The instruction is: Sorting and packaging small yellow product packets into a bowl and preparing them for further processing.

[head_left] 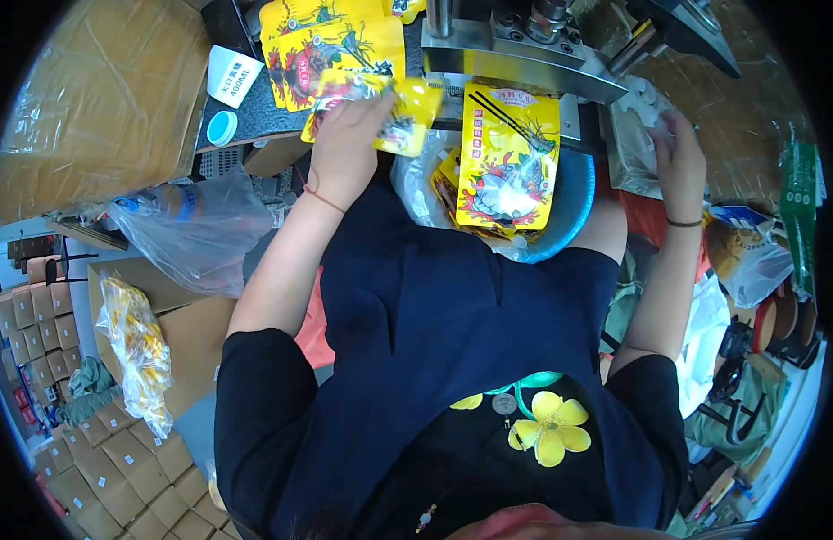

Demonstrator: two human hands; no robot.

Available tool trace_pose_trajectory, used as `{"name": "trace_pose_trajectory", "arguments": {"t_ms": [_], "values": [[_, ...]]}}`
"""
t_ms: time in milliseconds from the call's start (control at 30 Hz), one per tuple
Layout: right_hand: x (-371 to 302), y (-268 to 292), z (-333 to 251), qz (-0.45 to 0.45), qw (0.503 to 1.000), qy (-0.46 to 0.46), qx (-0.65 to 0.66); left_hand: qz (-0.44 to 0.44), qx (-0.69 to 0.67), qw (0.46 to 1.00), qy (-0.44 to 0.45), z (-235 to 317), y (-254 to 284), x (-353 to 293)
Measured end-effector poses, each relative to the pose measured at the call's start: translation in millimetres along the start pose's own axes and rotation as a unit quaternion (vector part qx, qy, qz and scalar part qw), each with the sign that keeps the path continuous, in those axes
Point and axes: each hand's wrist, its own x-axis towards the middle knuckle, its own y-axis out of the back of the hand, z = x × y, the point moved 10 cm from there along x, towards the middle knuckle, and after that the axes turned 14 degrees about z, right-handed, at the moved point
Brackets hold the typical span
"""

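Note:
My left hand (349, 139) is closed on a yellow printed pouch (403, 135), slightly blurred, at the front of a stack of similar pouches (344, 45). Another yellow pouch (508, 157) hangs upright from the metal jaw (525, 74) of a bench machine, and neither hand touches it. To the right, my right hand (679, 166) is at a pale box (634, 148) with translucent contents. Its fingers are curled at the box's edge, and what they hold is too small to make out.
Below the hanging pouch, a blue basin (579, 211) lined with clear plastic holds more pouches. A blue-white cap (222, 129) and a white label card (234, 76) lie on the dark bench. Large cardboard boxes (92, 108) flank the bench, and a clear plastic bag (196, 234) hangs at left.

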Motion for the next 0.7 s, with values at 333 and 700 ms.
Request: {"name": "trace_pose_trajectory", "arguments": {"t_ms": [333, 700], "values": [[-12.4, -15.0, -25.2, -0.072, 0.959, -0.137, 0.238, -0.130, -0.417, 0.847, 0.303, 49.9, -31.3, -18.5], [-9.3, -17.6, -129.3, -0.251, 0.891, -0.076, 0.371, -0.250, -0.636, 0.630, 0.369, 141.2, -63.9, -43.1]]}}
